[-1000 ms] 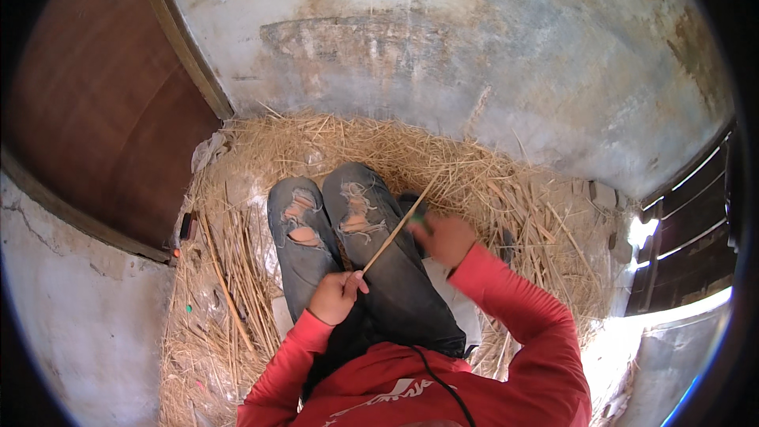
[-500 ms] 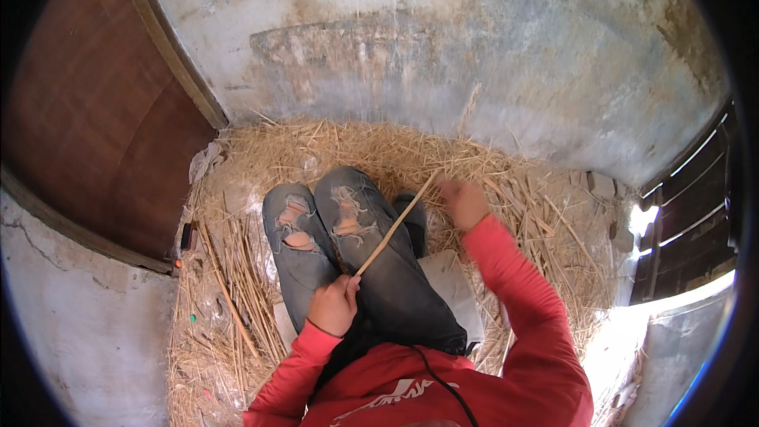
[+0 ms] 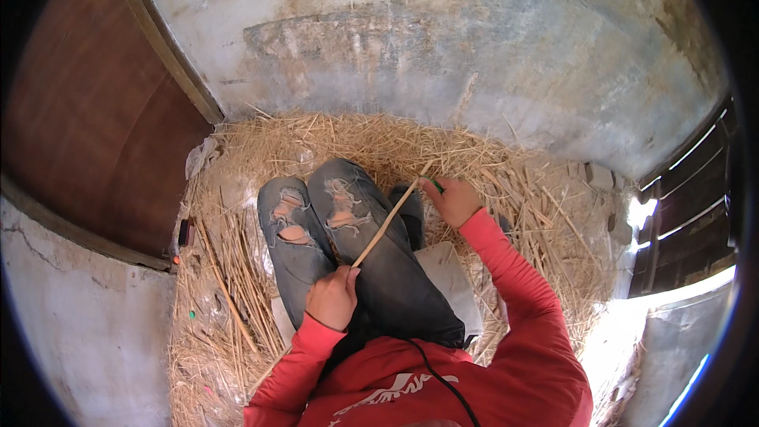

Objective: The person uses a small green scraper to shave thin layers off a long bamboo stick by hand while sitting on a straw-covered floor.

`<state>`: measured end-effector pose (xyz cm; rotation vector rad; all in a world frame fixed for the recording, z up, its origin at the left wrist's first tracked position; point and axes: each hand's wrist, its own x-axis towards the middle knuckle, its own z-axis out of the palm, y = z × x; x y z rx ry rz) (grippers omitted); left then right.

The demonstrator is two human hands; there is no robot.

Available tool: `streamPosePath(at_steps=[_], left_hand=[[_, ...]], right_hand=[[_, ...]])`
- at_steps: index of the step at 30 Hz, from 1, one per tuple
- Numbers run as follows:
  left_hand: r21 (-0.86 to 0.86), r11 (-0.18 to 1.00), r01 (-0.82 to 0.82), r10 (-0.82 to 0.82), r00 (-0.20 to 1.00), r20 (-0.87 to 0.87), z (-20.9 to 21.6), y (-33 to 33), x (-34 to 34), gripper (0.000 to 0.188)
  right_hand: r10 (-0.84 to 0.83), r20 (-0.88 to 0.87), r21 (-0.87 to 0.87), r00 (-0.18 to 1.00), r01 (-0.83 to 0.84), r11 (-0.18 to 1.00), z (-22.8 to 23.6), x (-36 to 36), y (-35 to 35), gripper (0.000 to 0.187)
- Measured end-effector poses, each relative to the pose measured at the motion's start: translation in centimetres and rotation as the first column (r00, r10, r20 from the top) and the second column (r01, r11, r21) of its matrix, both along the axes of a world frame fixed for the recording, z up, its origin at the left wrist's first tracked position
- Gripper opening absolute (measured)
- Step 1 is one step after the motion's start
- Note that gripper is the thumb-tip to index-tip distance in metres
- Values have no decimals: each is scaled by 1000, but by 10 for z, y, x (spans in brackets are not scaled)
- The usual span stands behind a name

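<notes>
I sit on straw with my knees in torn grey jeans [image 3: 332, 221] in front of me. My left hand [image 3: 332, 296] grips the near end of a long thin pale stick [image 3: 387, 224] that slants up to the right across my lap. My right hand [image 3: 452, 199] is at the stick's far end, fingers closed around something small with a green handle; what it is stays hidden in the fist. Both arms wear red sleeves.
Loose straw [image 3: 490, 166] covers the floor around me, with several longer stalks [image 3: 225, 292] at my left. A brown wooden door [image 3: 87, 126] stands at left, a stained concrete wall [image 3: 443, 47] ahead. A flat pale board [image 3: 451, 277] lies beside my right thigh.
My right hand has slid outward along the stick, from near its middle to its far tip. My left hand has kept its grip on the near end.
</notes>
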<state>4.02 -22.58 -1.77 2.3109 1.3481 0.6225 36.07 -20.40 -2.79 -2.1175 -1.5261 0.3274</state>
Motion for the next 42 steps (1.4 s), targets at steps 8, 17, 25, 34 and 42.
streamPosePath(at_steps=[8, 17, 25, 34, 42], left_hand=[[-7, 1000, -5, 4, 1000, -26, -1, 1, -1, 21], [-28, 1000, -4, 4, 1000, -7, -12, 2, -7, 21], [-88, 996, -25, 20, 998, -55, -2, 0, -19, 25], [-477, 847, 234, -66, 937, 342, -12, 21, -15, 44], [-651, 707, 277, 19, 912, 409, -27, 29, -17, 35]], right_hand=[[264, 164, -29, 951, -262, 965, -7, -59, -27, 55], [-63, 63, 60, 996, 59, 996, -11, 19, -4, 60], [-314, -153, 151, 937, 336, 930, -30, 75, 23, 60], [74, -623, 238, 779, 99, 966, -33, -50, -3, 41], [153, -561, 235, 813, -20, 972, -24, -78, -13, 38]])
